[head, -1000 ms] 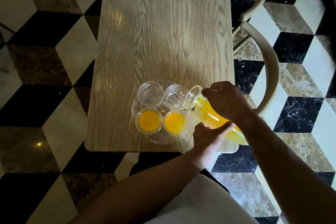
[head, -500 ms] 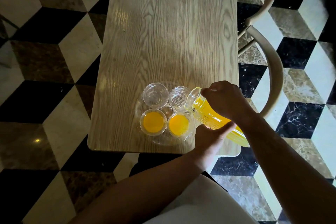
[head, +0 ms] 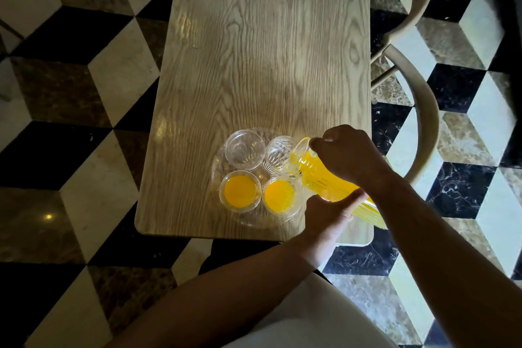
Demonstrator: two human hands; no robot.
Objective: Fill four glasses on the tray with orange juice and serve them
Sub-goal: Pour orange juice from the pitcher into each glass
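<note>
Hands held a ribbed clear jug of orange juice, tipped toward a round glass tray near the lower edge of a wooden desk. The right hand was closed around the jug's upper part, just right of centre in the frame, probably to steer the tilt. The left hand cupped the jug's underside below it, likely bearing the weight. Four glasses stood close together on the tray. The two nearer glasses, left and right, held juice. The two farther ones, left and right, looked empty. The jug's mouth hung at the rim of the farther right glass, seemingly next to be filled; no stream was visible. A pale chair stood at right on checkered floor.
</note>
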